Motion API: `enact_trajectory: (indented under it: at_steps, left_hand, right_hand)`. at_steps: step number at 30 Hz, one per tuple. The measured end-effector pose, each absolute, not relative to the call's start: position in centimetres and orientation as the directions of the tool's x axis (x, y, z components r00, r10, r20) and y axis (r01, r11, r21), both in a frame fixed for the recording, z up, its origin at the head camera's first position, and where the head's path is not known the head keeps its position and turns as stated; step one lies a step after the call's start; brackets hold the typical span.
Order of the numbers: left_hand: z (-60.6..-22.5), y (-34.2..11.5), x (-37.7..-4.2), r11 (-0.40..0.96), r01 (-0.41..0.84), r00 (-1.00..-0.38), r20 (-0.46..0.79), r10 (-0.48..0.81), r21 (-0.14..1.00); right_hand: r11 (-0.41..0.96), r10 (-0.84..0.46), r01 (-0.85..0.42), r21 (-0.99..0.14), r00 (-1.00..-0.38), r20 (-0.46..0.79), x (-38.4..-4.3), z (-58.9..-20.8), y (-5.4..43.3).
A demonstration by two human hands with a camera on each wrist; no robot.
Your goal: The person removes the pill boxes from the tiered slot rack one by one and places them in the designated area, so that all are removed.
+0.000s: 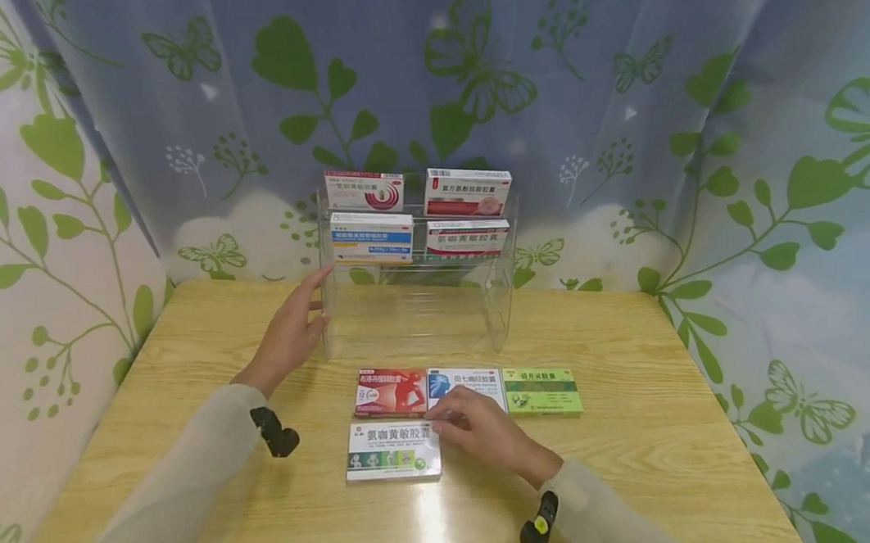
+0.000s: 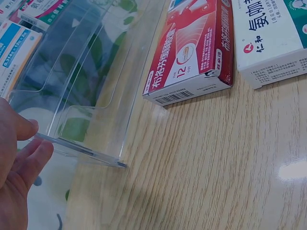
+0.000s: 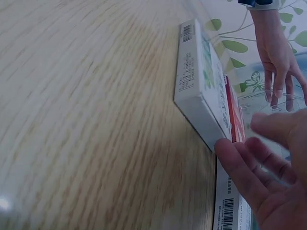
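Right wrist: barcode [image 3: 187,32] on frontmost white box [image 3: 200,93], unseen from head.

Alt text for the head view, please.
A person's left hand touches a clear rack holding four medicine boxes. The right hand is at the corner of a white box in front of three more boxes on a wooden table.

We see that the green-banded box [image 1: 393,454] is white, with dark letters. The red box [image 1: 390,391] has white letters, the pale box [image 1: 485,379] carries a blue panel, and the lime box [image 1: 545,392] is made in two greens. The rack [image 1: 415,309] is colourless. We find the table [image 1: 637,458] in yellowish wood grain, the curtain [image 1: 385,28] greyish blue with green butterflies and leaves, and the sleeves [image 1: 187,465] beige
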State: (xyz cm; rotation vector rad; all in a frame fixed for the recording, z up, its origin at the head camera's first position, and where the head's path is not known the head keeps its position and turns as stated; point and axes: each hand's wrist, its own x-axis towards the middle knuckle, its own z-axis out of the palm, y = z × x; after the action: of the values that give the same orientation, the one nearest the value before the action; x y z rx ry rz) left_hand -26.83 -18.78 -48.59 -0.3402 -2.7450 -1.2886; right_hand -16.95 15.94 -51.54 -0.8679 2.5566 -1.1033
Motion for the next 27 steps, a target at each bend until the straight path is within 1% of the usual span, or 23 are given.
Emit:
enact_trajectory:
  at_steps: [3, 7, 11, 16, 23, 27]
  left_hand:
    - [-48.57, -18.76, -26.87, 0.616, 0.246, -0.969, 0.182, 0.165, 0.749]
    - [-48.44, -18.6, -26.83, 0.615, 0.253, -0.967, 0.193, 0.163, 0.746]
    - [-48.27, -18.42, -26.69, 0.616, 0.245, -0.969, 0.189, 0.156, 0.748]
    - [-48.22, -18.41, -26.52, 0.619, 0.239, -0.971, 0.182, 0.156, 0.748]
    - [-48.37, -18.58, -26.58, 0.622, 0.239, -0.971, 0.177, 0.161, 0.746]
    - [-48.43, -18.59, -26.58, 0.62, 0.238, -0.971, 0.177, 0.159, 0.748]
  right_hand:
    - [0.539, -0.678, -0.501, -0.677, -0.735, 0.004, -16.69, -51.55, 15.92]
    - [0.518, -0.784, -0.631, -0.577, -0.62, -0.026, -16.42, -51.54, 15.66]
    - [0.499, -0.834, -0.741, -0.449, -0.552, -0.017, -16.36, -51.65, 15.54]
    - [0.486, -0.856, -0.801, -0.349, -0.518, -0.002, -16.36, -51.55, 15.55]
    - [0.482, -0.86, -0.829, -0.284, -0.51, 0.028, -16.28, -51.84, 15.86]
    - [0.478, -0.86, -0.837, -0.265, -0.508, 0.053, -16.2, -51.98, 16.08]
